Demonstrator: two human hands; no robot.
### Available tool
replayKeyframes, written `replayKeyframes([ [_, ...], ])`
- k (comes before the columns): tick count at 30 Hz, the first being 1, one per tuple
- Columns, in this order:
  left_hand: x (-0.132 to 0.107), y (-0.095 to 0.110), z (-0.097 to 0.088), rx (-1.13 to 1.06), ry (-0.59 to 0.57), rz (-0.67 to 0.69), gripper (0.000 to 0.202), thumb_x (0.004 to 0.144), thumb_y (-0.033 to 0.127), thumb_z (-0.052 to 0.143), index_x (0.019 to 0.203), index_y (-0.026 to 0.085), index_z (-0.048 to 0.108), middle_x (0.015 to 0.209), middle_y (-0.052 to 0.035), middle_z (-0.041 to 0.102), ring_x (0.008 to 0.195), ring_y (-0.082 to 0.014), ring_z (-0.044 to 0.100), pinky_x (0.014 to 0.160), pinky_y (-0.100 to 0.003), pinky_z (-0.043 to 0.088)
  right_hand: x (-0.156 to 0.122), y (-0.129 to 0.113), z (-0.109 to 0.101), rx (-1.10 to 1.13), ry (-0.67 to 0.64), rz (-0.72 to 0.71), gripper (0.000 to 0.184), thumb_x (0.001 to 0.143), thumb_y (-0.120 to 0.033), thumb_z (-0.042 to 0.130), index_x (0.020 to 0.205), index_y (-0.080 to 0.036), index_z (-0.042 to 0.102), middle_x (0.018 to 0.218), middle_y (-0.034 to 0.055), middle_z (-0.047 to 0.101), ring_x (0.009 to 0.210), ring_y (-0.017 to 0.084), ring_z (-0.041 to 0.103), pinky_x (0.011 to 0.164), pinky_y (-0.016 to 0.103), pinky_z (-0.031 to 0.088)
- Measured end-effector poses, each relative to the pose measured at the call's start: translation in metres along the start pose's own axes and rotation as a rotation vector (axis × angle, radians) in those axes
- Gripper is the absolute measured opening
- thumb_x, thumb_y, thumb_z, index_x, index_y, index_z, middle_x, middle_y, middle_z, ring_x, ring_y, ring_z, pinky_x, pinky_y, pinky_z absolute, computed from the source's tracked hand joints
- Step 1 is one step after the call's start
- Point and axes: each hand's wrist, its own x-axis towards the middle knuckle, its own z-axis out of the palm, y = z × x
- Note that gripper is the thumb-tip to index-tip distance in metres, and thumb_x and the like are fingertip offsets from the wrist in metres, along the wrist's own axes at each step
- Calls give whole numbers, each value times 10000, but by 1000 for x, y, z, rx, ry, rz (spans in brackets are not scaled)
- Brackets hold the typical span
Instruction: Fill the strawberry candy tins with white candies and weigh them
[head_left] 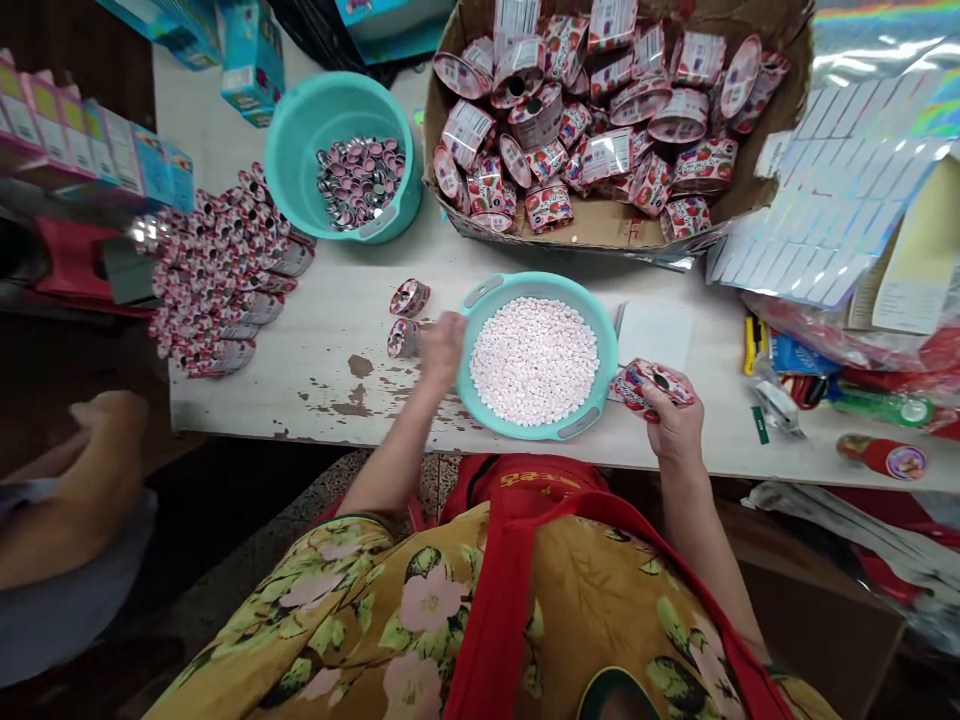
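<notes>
In my right hand (677, 415) is a strawberry-printed candy container (637, 388) with a dark hole in its top, held just right of the basin; a second one may be pressed against it. My left hand (442, 350) is smeared by motion at the basin's left rim, so its fingers cannot be made out. Beside it on the table stand two similar containers, a nearer one (403, 338) and a farther one (409, 297). Between my hands sits a turquoise basin (611, 345) full of small pale pink candies (534, 360).
A cardboard box (600, 235) of printed containers stands behind the basin. Another turquoise basin (289, 150) holds small round lids (364, 180). Many containers (225, 270) are massed at left, near another person's arm (97, 480). Label sheets (795, 220) and a yellow cutter (751, 345) lie right.
</notes>
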Motion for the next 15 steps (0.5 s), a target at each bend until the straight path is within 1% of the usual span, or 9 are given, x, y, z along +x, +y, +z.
replayKeyframes([
  [1,-15,15,13,-15,-111,101,287,1023,286,429,1029,178,695,947,-113,702,881,-237,623,813,-347,443,-1,2,5,-55,-34,-2,486,585,-326,905,1005,-199,697,984,39,775,862,208,745,826,410,633],
  [2,-28,29,27,-19,-179,161,232,996,261,485,994,183,703,1026,-123,706,991,-253,619,888,-366,447,-1,5,10,-115,-68,-5,497,588,-337,906,1020,-200,701,987,40,776,869,207,741,845,410,625],
  [3,-39,44,42,-6,-215,181,211,979,279,524,1026,179,704,1147,-146,687,1112,-285,589,957,-403,436,-1,8,15,-174,-101,-8,507,594,-350,904,1036,-200,706,992,41,775,876,205,737,860,407,618],
  [4,-48,57,56,21,-244,171,250,982,320,525,1081,169,697,1236,-171,655,1191,-317,551,997,-443,424,-1,10,20,-230,-129,-11,517,600,-366,901,1051,-199,709,997,44,775,879,203,732,867,404,612],
  [6,-60,81,79,43,-283,140,380,990,438,501,1177,153,670,1305,-200,614,1239,-355,518,1004,-479,424,0,13,28,-315,-164,-17,540,605,-402,892,1071,-197,712,997,49,774,872,203,721,863,402,605],
  [8,-64,97,95,-14,-325,129,432,977,508,506,1178,162,670,1261,-188,634,1191,-349,550,969,-456,445,2,14,34,-369,-174,-36,560,600,-428,886,1078,-195,712,983,51,771,865,207,714,860,404,599],
  [10,-63,107,102,-177,-347,85,371,924,510,600,1083,189,695,1182,-146,672,1130,-321,589,948,-417,455,3,14,36,-415,-173,-79,559,599,-433,878,1078,-197,710,998,56,766,889,214,711,884,408,588],
  [12,-60,110,101,-454,-349,-48,294,858,480,686,918,193,699,1033,-99,700,1028,-282,626,916,-380,466,4,13,36,-481,-175,-137,526,626,-426,856,1079,-202,710,1034,61,758,933,224,708,920,417,572],
  [15,-55,111,83,-996,-338,-258,295,787,451,734,734,183,624,791,-29,648,802,-197,623,788,-313,487,4,13,38,-611,-204,-220,451,673,-390,810,1078,-217,713,1065,61,749,969,242,704,952,434,552],
])
